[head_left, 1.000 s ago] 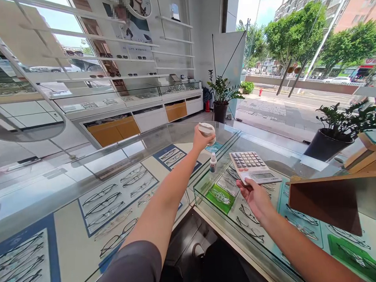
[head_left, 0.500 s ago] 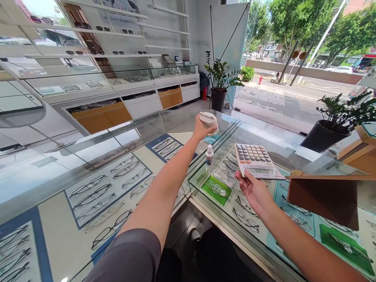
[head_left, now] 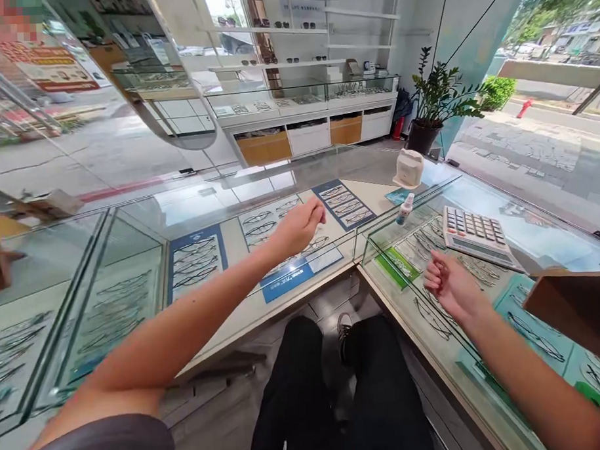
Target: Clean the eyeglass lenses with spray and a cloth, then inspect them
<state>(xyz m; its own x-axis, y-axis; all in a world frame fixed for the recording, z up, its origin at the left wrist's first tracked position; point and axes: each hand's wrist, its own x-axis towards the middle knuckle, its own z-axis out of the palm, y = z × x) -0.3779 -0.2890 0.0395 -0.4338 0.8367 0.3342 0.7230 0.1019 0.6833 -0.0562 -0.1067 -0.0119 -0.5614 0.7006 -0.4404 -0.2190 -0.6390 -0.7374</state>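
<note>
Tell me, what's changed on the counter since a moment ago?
The left hand has let go of the white container and drawn back leftward, toward the person. The right hand has let go of the calculator, which now lies on the glass counter. The view has turned left. The small bottle and teal packet stay where they were.

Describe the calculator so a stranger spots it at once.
Start at the glass counter on the right. On its top, just beyond the right hand, lies a pale calculator; unlike the small bottle to its left, it's flat, with rows of keys.
</note>
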